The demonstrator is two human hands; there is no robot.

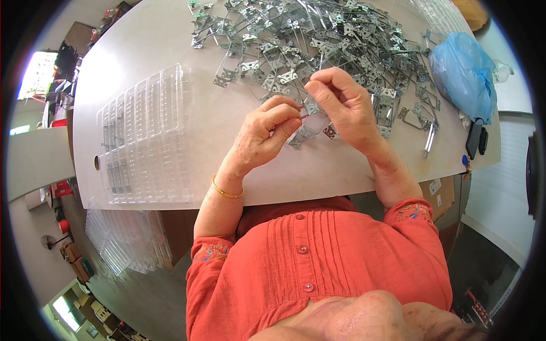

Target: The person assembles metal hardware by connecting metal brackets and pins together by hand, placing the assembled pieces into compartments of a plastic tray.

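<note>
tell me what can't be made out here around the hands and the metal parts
Head view only:
- Small metal part pinched between left hand and right hand: its shape is hidden by the fingers.
- Pile of metal brackets: cut off by the top edge.
- Blue plastic bag: contents hidden.
- Clear plastic tray: slot contents too small to tell.

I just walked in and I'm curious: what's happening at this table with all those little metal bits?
A person in an orange blouse sits at a pale table. Both hands are raised just above it: the left hand and the right hand pinch a small metal part between their fingertips. Behind the hands lies a big tangled heap of metal clips. To the left sits a clear plastic tray, a few slots filled. A blue plastic bag lies at the right.
</note>
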